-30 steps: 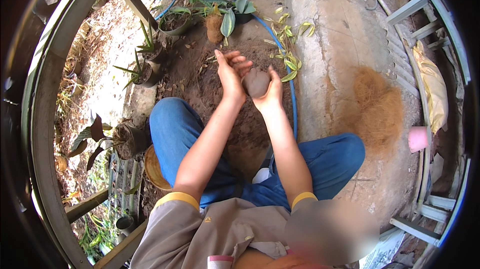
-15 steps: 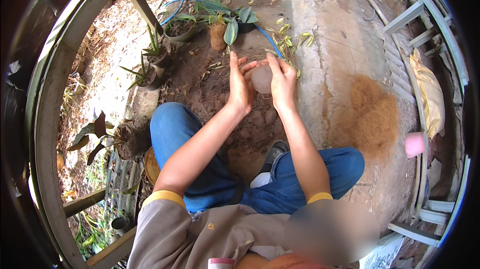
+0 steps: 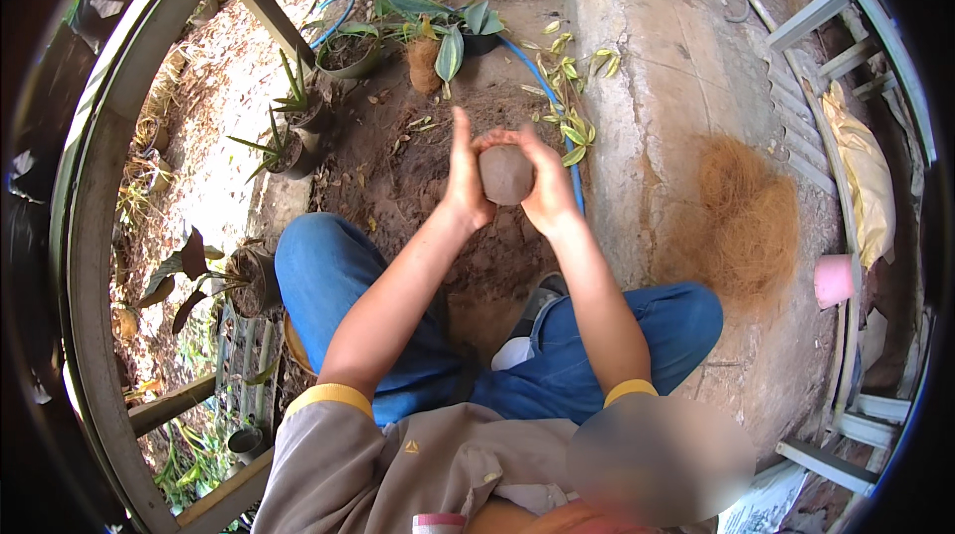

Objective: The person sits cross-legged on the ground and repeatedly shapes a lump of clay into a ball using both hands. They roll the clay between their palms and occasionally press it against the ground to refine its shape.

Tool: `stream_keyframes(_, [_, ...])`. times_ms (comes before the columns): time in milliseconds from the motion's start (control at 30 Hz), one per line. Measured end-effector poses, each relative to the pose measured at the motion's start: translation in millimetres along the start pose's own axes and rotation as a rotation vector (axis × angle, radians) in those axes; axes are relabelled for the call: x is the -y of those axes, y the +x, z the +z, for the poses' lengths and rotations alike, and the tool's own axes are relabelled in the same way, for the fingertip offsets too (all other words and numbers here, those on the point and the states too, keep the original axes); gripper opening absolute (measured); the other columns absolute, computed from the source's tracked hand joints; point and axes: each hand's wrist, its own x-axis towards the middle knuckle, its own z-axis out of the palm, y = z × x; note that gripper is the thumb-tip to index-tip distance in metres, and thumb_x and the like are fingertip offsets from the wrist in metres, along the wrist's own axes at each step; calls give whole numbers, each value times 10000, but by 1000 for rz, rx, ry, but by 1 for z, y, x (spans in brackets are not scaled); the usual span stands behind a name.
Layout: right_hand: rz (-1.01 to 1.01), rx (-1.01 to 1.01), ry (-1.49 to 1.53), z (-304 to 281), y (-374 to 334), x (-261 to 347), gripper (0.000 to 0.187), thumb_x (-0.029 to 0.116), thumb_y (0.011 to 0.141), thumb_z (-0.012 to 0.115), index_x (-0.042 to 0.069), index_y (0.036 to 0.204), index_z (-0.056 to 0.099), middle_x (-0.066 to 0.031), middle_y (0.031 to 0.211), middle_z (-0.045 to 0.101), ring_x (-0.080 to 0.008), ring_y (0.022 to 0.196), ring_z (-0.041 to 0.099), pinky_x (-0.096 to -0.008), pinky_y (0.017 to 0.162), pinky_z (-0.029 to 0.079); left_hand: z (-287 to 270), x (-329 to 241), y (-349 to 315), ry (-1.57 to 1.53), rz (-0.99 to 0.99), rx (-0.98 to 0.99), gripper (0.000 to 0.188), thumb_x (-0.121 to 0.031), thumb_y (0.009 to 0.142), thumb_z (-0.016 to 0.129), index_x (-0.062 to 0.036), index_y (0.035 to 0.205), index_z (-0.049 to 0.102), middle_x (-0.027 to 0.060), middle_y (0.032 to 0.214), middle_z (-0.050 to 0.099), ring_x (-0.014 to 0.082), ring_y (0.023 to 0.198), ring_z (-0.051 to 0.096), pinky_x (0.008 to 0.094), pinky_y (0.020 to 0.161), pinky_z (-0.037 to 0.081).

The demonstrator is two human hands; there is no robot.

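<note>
Above the dark patch of soil (image 3: pixel 418 186) between the person's knees, a round brown ball of earth (image 3: pixel 505 174) was pressed between both hands; the left hand (image 3: pixel 464 176) lay flat against the ball's left side with fingers straight and pointing away, and the right hand (image 3: pixel 549 186) curled around its right side, fingers wrapped over the top; toward the far edge of the soil stood small potted plants (image 3: pixel 298 136) and a leafy plant with a fibre-wrapped root ball (image 3: pixel 426 62), with a blue hose (image 3: pixel 557 106) curving past them; to the right, on the concrete slab (image 3: pixel 676 67), lay a heap of brown coconut fibre (image 3: pixel 741 221), and a pink cup (image 3: pixel 834 280) sat just beyond it.
</note>
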Motion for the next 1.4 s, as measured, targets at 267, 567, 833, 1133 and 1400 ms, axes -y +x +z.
stream_keyframes(267, [-200,-75,-552,-3,2,-3,269,255,879,610,-6,861,672,-33,811,653,-82,744,574,-223,658,449,4,11,9,747,746,-341,785,-700,871,261,-75,1337,360,94,1176,496,248,1116,489,381,954,396])
stream_keyframes(567, [-209,146,-255,-10,10,-7,548,473,930,446,-29,1083,602,-141,1064,628,-204,1005,583,-326,926,415,-2,14,14,247,183,92,1044,-855,721,265,-89,1428,194,161,1374,347,337,1290,338,587,987,332])
stream_keyframes(833, [-277,-79,-405,1,11,-18,446,404,896,558,-11,790,683,-65,729,659,-124,738,572,-274,667,432,2,3,5,89,402,-286,724,-664,894,259,-34,1200,441,88,1048,509,217,956,507,407,801,435])
stream_keyframes(1133, [-198,49,-42,2,7,0,473,430,936,473,0,1033,647,-107,1038,644,-186,1012,566,-304,912,398,15,2,-1,173,318,-62,884,-769,820,225,-77,1361,324,128,1264,464,270,1178,452,466,979,369])
stream_keyframes(1400, [-142,155,74,7,-2,-4,273,231,905,522,5,1038,597,-63,990,613,-142,993,537,-284,886,398,5,-22,7,25,22,-259,1129,-900,674,191,-52,1420,216,176,1369,359,336,1261,375,602,990,291])
